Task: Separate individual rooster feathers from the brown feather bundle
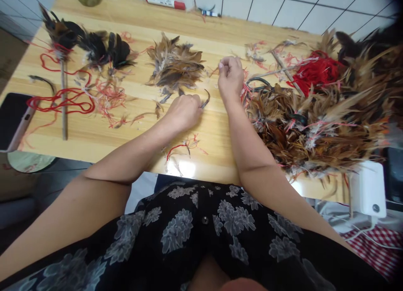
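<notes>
Dark feather pokes from the left hand, fingers curled closed.

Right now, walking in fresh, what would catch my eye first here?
Probably the big heap of brown feathers on the right of the table, with a bright red tangle at its far side. Then the two bare hands mid-table: a dark curved feather shows by the left hand; the right hand is nearer the heap.
</notes>
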Demonstrator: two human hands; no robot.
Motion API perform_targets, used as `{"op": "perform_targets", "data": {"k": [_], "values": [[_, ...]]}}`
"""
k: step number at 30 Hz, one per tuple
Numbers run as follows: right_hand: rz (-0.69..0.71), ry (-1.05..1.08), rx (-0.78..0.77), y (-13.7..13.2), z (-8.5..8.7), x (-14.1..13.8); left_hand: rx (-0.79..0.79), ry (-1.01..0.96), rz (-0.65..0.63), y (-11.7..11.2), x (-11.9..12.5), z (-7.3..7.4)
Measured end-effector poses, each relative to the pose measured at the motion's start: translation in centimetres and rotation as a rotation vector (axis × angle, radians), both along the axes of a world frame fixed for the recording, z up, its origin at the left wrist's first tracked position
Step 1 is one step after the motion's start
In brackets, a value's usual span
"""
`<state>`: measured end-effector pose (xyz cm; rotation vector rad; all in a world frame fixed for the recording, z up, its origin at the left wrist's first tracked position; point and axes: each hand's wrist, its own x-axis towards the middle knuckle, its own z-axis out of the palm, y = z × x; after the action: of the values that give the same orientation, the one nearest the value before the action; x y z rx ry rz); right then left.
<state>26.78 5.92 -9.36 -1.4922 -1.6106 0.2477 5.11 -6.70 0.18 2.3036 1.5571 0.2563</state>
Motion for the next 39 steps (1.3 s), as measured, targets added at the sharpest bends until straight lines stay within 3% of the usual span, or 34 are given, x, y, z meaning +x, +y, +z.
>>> {"op": "perform_targets", "data": {"k": [5,10,13,17,21,28,39], "values": [[0.091,-0.009,0.020,-0.9,0.6,-0.7,-0.028,-0.192,0.018,1.7,-0.8,-0.3],[0.183,0.060,0.058,-1.7,1.7,-1.3,-0.162,-0.848,0.224,4.5,-1.9,0.6],[0.297,0.201,-0.016,-3.0,3.1,-2.9,-0.277,-1.227,0.291,5.3,-2.2,1.1],[0.483,0.428,-0.226,-5.0,4.3,-6.0,-0.376,-1.470,0.322,5.2,-2.3,0.8],[0.572,0.571,-0.374,-6.3,4.8,-7.8,-0.429,-1.534,0.335,4.8,-2.2,0.0],[0.551,0.674,-0.461,-7.9,6.7,-7.7,-0.456,-1.519,0.274,4.8,-2.4,-0.6],[0.471,0.704,-0.514,-8.1,7.3,-7.9,-0.244,-1.230,0.186,5.2,-3.3,-0.7]]}}
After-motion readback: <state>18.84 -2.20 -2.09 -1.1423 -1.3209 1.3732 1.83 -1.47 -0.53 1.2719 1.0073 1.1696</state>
